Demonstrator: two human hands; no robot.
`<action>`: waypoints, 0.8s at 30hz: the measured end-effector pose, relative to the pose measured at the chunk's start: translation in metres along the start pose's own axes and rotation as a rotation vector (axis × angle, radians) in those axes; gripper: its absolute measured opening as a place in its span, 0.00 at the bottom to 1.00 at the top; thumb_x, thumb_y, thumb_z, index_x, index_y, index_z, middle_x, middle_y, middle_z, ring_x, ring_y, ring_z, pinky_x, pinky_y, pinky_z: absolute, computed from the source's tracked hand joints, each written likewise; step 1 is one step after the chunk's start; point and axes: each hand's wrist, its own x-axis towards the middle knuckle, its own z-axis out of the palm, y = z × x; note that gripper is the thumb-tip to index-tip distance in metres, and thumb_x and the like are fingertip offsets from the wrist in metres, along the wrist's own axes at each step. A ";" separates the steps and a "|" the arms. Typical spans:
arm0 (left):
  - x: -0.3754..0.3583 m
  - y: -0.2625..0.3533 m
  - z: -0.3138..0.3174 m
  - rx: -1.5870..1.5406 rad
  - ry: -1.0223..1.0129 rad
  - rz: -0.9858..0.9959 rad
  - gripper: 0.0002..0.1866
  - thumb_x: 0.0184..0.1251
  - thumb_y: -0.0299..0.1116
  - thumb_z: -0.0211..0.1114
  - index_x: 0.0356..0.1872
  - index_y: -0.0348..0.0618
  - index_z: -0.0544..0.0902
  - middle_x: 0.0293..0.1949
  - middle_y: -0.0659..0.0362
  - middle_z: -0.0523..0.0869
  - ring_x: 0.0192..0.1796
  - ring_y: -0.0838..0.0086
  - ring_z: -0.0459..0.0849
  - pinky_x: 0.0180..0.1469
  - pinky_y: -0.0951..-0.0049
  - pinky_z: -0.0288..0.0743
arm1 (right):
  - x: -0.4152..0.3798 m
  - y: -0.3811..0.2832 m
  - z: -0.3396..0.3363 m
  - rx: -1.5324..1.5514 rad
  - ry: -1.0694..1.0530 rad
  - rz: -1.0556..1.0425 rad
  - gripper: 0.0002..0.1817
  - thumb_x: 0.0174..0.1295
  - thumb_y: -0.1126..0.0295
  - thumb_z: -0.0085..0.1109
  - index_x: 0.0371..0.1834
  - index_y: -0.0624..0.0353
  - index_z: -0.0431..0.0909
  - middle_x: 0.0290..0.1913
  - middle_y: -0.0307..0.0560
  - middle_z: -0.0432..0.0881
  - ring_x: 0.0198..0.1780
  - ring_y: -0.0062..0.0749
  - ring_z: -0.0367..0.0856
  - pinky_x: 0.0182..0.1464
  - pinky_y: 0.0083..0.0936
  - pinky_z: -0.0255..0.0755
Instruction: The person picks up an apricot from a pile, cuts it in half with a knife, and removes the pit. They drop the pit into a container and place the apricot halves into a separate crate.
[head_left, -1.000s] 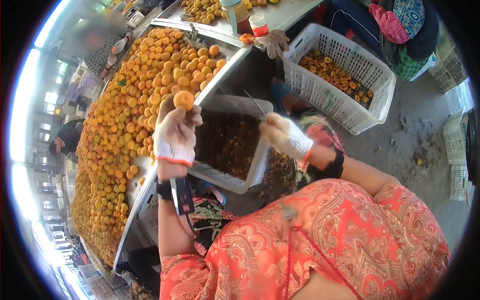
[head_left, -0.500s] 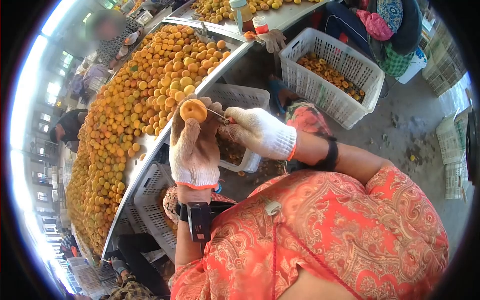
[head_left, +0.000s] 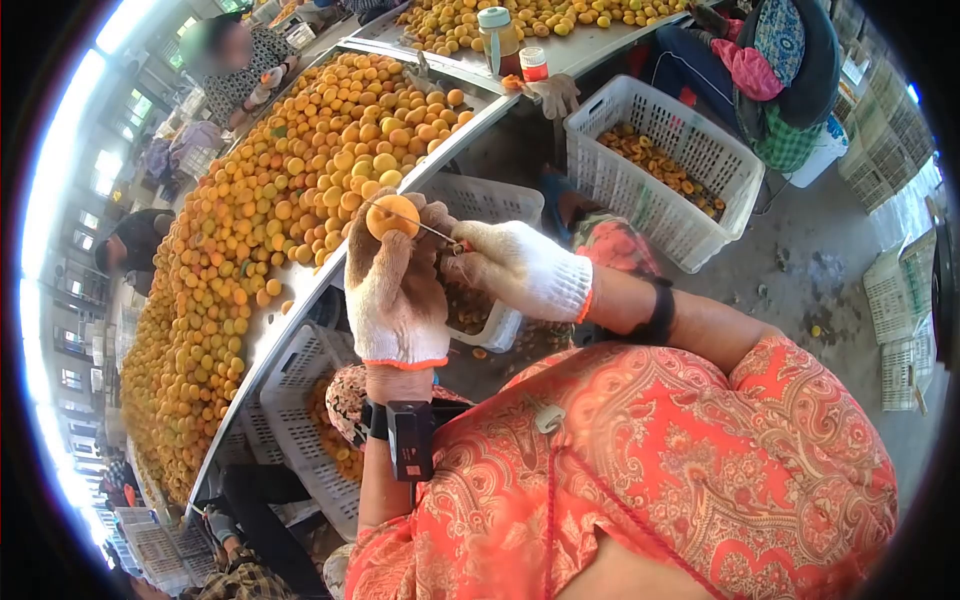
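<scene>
My left hand (head_left: pixel 397 300), in a soiled white work glove with an orange cuff edge, grips an orange apricot (head_left: pixel 391 219) between thumb and fingers. In my gloved right hand (head_left: pixel 520 265) is a thin metal tool (head_left: pixel 434 232) with a bit of red at the handle end; the fist hides most of its grip. From the right, the slim shaft reaches over to the apricot and overlaps its face. Both hands are close together in front of the metal table edge (head_left: pixel 463 136), above a light plastic crate (head_left: pixel 487 202).
Heaped apricots (head_left: pixel 240 240) cover the table at left. A white crate (head_left: pixel 742 170) with cut apricot pieces (head_left: pixel 660 165) stands at upper right; another crate (head_left: pixel 300 385) sits below the table. A jar (head_left: pixel 497 40), a red container (head_left: pixel 533 64) and gloves (head_left: pixel 555 95) lie near the corner. Other people sit around.
The tool's shaft now lies across the apricot's face, where before it met the edge. My left hand has shifted slightly right and down, and the view has tilted a little.
</scene>
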 end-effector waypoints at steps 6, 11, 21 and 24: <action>-0.002 0.001 0.013 0.020 -0.005 0.037 0.25 0.67 0.32 0.69 0.62 0.37 0.74 0.49 0.51 0.84 0.50 0.58 0.84 0.56 0.56 0.79 | 0.001 -0.003 0.005 -0.096 -0.020 0.002 0.23 0.71 0.65 0.52 0.65 0.67 0.69 0.48 0.60 0.83 0.52 0.43 0.84 0.55 0.33 0.75; -0.004 -0.002 0.006 0.057 0.005 -0.022 0.24 0.71 0.42 0.66 0.61 0.37 0.75 0.48 0.50 0.84 0.50 0.60 0.83 0.52 0.59 0.80 | 0.004 0.005 0.018 -0.119 0.130 -0.126 0.27 0.68 0.66 0.54 0.68 0.65 0.65 0.47 0.65 0.82 0.52 0.57 0.82 0.52 0.39 0.76; -0.003 -0.007 0.019 0.045 0.239 -0.067 0.22 0.74 0.45 0.62 0.58 0.39 0.77 0.47 0.56 0.82 0.45 0.69 0.81 0.49 0.66 0.79 | 0.004 0.000 0.020 -0.313 0.170 -0.046 0.17 0.68 0.65 0.55 0.53 0.64 0.70 0.36 0.64 0.83 0.42 0.61 0.83 0.42 0.44 0.77; -0.003 -0.004 0.027 0.065 0.249 0.079 0.19 0.77 0.39 0.58 0.62 0.42 0.74 0.45 0.57 0.82 0.43 0.68 0.81 0.44 0.65 0.80 | 0.002 -0.003 0.019 -0.332 0.127 0.044 0.17 0.68 0.63 0.56 0.53 0.63 0.71 0.35 0.64 0.83 0.41 0.60 0.84 0.41 0.44 0.77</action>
